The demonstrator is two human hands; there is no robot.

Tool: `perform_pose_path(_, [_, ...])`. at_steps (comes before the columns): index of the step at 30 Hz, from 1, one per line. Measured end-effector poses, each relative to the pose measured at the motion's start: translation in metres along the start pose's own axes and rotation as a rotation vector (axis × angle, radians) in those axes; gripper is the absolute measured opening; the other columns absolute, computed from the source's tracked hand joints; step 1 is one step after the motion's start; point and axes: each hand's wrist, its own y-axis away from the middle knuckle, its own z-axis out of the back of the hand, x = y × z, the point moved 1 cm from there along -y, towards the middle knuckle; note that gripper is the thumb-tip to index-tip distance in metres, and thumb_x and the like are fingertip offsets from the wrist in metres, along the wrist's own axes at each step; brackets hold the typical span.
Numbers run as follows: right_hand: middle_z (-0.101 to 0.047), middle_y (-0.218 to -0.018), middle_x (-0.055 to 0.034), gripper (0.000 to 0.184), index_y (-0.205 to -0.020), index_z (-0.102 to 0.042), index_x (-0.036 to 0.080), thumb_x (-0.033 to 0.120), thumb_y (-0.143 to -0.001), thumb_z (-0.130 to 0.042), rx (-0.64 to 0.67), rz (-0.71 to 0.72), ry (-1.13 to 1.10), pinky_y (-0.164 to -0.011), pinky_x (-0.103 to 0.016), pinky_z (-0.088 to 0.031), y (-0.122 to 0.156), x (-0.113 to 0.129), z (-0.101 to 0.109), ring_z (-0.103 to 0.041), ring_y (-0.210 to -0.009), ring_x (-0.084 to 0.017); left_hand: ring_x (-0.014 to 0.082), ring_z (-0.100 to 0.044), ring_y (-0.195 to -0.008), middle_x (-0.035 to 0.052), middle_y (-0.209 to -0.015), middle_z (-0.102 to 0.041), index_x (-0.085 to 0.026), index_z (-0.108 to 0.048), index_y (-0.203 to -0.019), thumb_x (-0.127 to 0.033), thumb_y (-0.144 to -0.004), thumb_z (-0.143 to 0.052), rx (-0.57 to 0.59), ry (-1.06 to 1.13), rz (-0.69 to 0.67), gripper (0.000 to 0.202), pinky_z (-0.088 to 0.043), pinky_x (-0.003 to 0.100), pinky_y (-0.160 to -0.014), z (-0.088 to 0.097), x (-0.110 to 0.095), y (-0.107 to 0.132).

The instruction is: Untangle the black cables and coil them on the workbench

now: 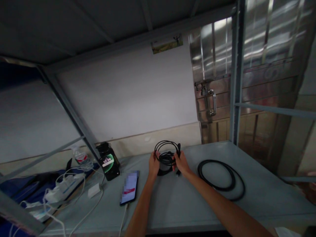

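Observation:
A loosely coiled black cable (167, 142) is raised just over the shelf, its loops standing up between my hands. My left hand (153, 164) is closed on the left side of the loops. At the other side my right hand (181, 163) grips the same coil near a dark connector (179, 145). Behind and below the loops is more bundled black cable (166, 158); whether it belongs to the same piece I cannot tell. To the right of my right arm, a larger black cable coil (233, 180) lies flat on the grey shelf (184, 200).
A lit phone (130, 188) with a white cord lies left of my left arm. Farther left are a device showing 12:38 (108, 163), a white adapter (94, 190), a power strip (65, 187) and a plastic bottle (82, 158). A metal post (236, 79) rises at the right corner.

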Motion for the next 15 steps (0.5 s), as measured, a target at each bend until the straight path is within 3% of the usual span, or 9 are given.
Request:
perform_pose_path(6, [-0.070, -0.087, 0.0045, 0.047, -0.109, -0.037, 0.027, 0.065, -0.102, -0.062, 0.138, -0.061, -0.004, -0.034, -0.023, -0.046, 0.006, 0.000, -0.008, -0.064, -0.044, -0.012, 0.0352, -0.075, -0.119, 0.0230, -0.123, -0.079, -0.015, -0.070, -0.122, -0.050, -0.118, -0.033, 0.013, -0.043, 0.078, 0.051, -0.056, 0.050, -0.113, 0.013, 0.007, 0.017])
perform_pose_path(9, [-0.076, -0.095, 0.0011, 0.050, -0.114, -0.041, 0.025, 0.071, -0.103, -0.056, 0.198, -0.050, 0.030, -0.032, -0.021, -0.041, 0.010, -0.001, -0.009, -0.066, -0.045, -0.012, 0.0340, -0.076, -0.125, 0.0266, -0.132, -0.077, -0.014, -0.067, -0.130, -0.046, -0.118, -0.034, -0.013, 0.089, 0.181, 0.048, -0.056, 0.048, -0.116, 0.015, 0.011, 0.017])
perform_pose_path(11, [-0.077, -0.085, 0.0006, 0.058, -0.117, -0.046, 0.023, 0.079, -0.103, -0.049, 0.231, -0.037, 0.109, -0.032, -0.019, -0.036, 0.012, 0.001, -0.008, -0.062, -0.041, -0.011, 0.0326, -0.076, -0.128, 0.0276, -0.138, -0.075, -0.013, -0.065, -0.134, -0.046, -0.117, -0.035, -0.026, 0.204, 0.231, 0.047, -0.057, 0.045, -0.116, 0.014, 0.015, 0.014])
perform_pose_path(15, [-0.064, -0.053, 0.0030, 0.072, -0.116, -0.058, 0.019, 0.085, -0.105, -0.034, 0.277, 0.021, 0.316, -0.032, -0.018, -0.027, 0.014, 0.008, -0.001, -0.044, -0.029, -0.010, 0.0295, -0.076, -0.131, 0.0246, -0.142, -0.074, -0.014, -0.065, -0.138, -0.058, -0.115, -0.031, -0.060, 0.313, 0.276, 0.060, -0.061, 0.042, -0.115, 0.015, 0.019, 0.006])
